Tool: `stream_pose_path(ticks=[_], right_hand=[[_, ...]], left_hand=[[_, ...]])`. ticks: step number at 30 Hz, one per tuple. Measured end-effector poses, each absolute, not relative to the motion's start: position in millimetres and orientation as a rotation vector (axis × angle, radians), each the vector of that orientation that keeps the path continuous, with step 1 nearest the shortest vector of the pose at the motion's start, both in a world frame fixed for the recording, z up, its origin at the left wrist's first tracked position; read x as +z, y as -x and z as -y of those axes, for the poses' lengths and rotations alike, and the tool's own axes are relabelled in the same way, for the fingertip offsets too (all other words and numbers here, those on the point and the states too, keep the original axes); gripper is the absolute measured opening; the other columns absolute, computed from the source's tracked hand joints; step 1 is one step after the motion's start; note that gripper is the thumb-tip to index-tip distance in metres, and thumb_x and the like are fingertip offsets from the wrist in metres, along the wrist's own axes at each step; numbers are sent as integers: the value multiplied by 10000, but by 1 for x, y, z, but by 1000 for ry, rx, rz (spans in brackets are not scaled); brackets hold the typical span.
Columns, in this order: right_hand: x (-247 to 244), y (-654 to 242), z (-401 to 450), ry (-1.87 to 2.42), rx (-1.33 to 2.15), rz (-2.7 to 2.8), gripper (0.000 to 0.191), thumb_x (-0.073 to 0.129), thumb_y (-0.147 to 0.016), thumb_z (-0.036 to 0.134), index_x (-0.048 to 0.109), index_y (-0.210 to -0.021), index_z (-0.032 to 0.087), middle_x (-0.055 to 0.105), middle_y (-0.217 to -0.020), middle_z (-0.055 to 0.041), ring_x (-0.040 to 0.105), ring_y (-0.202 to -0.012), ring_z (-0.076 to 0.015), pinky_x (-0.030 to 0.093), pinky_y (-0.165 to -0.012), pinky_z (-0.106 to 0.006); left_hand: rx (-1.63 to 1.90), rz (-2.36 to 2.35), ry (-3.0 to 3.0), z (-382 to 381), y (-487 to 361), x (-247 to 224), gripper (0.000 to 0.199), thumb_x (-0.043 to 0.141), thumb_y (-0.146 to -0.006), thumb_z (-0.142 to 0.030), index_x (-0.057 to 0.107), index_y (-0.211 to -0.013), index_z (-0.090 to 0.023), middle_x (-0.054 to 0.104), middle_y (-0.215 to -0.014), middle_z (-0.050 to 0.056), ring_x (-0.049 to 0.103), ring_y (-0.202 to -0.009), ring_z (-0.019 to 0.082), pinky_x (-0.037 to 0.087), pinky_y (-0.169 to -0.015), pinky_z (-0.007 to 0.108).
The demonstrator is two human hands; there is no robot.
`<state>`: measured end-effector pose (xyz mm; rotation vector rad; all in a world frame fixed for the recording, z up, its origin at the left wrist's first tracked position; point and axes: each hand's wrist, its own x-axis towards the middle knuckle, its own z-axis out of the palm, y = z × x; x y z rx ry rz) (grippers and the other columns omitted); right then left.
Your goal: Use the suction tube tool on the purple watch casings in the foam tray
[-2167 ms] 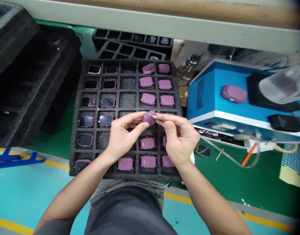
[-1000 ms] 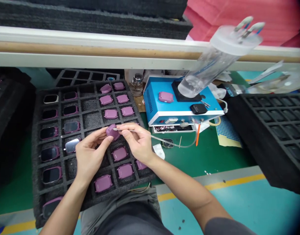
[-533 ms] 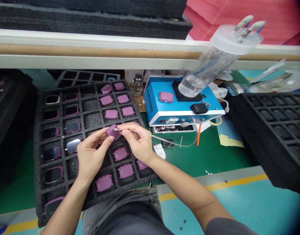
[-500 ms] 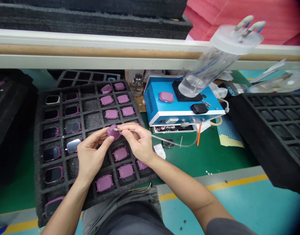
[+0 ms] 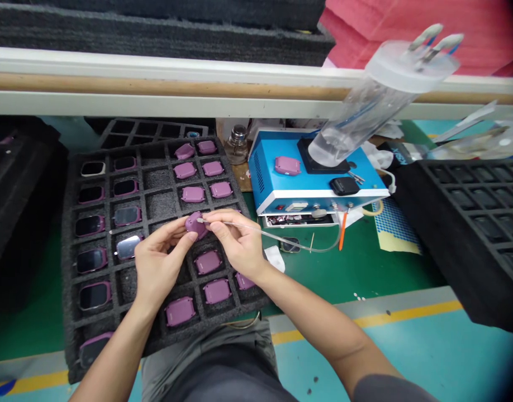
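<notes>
Above the black foam tray (image 5: 158, 205), my left hand (image 5: 162, 259) grips a purple watch case (image 5: 193, 224) between thumb and fingers. My right hand (image 5: 237, 240) pinches the end of a thin clear tube (image 5: 277, 237), whose small pale tip meets the side of the case. From there the tube curves away to the front of a blue machine (image 5: 265, 145). Purple cases (image 5: 218, 291) fill pockets on the tray's right side. Watches with dark screens (image 5: 94, 295) lie in the left pockets. Some pockets below my hands are hidden.
A tall clear cylinder (image 5: 357, 111) stands tilted on the machine, beside another purple case (image 5: 287, 165) and a black case (image 5: 344, 185). Behind the tray is a glass bottle (image 5: 237, 144). Another black foam tray (image 5: 461, 245) lies to the right. A white shelf edge (image 5: 156, 103) crosses the back.
The whole view has shifted slightly, so the scene appears a little further right. Both hands keep the same hold, with the tube's tip still at the purple watch case.
</notes>
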<state>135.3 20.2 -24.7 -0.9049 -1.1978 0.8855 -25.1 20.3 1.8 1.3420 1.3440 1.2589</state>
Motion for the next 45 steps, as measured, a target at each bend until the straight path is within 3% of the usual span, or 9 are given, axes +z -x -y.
stream_pose_path(ticks=[2, 5, 10, 13, 19, 26, 34, 40, 45], right_hand=[[-26, -137, -19, 885, 936, 1168, 209, 726, -962, 418, 761, -1078, 248, 805, -1121, -75, 780, -1031, -196, 674, -866, -332], [-27, -140, -17, 975, 991, 1133, 417, 795, -889, 417, 706, -1261, 250, 796, -1211, -100, 789, -1016, -206, 665, -805, -317], [-23, -139, -18, 1175, 970, 1313, 191, 743, -876, 372, 813, -933, 204, 817, -840, -49, 741, -685, -172, 587, -618, -280], [-17, -139, -16, 1183, 932, 1370, 181, 735, -859, 356, 823, -866, 198, 787, -727, -28, 687, -587, -153, 539, -556, -266], [-3, -146, -12, 1242, 928, 1511, 215, 717, -839, 370, 833, -841, 189, 761, -661, -19, 646, -547, -140, 485, -517, -250], [20, -116, -21, 1284, 956, 1750, 221, 662, -840, 320, 795, -744, 172, 708, -588, -1, 606, -512, -120, 437, -511, -232], [17, -78, -67, 1452, 650, 1925, 142, 682, -768, 180, 806, -703, 157, 773, -662, -55, 720, -651, -207, 507, -663, -297], [13, -97, -75, 1429, 602, 1989, 174, 689, -858, 206, 817, -754, 149, 774, -687, -69, 695, -639, -189, 507, -676, -308], [25, -126, -1, 1384, 883, 1714, 203, 686, -902, 292, 811, -813, 159, 750, -664, -29, 589, -508, -120, 451, -505, -246]], left_hand=[[1294, -1332, -1294, -21, 27, -1, 408, 899, -778, -399, 808, -1114, -186, 841, -1051, 85, 793, -925, 211, 644, -883, 325], [1321, -1265, -1220, -21, 31, -5, 418, 860, -810, -435, 784, -1137, -186, 832, -1067, 96, 780, -907, 202, 621, -758, 274], [1262, -1145, -1256, -20, 36, -8, 372, 809, -856, -421, 773, -1135, -178, 821, -1093, 111, 769, -980, 205, 602, -889, 301], [1251, -1112, -1294, -18, 37, -7, 350, 797, -858, -374, 775, -1144, -173, 820, -1110, 111, 765, -1009, 208, 592, -941, 317], [1218, -1149, -1344, -7, 44, 5, 332, 793, -819, -309, 809, -1118, -167, 830, -1030, 97, 773, -901, 213, 616, -822, 310], [1334, -1211, -1205, 15, 63, 18, 343, 851, -768, -309, 803, -1066, -147, 834, -1025, 107, 793, -919, 229, 652, -873, 355], [1623, -1387, -851, 43, 115, 7, 364, 780, -777, -342, 703, -1104, -201, 772, -1053, 72, 730, -880, 182, 599, -697, 272], [1255, -1328, -1099, 67, 123, 14, 234, 689, -860, -423, 686, -1007, -241, 612, -722, -10, 635, -689, 177, 524, -661, 298], [318, -1607, -1973, 87, 94, 16, 163, 752, -892, -294, 766, -1032, -211, 716, -953, 62, 720, -799, 242, 504, -693, 332]])
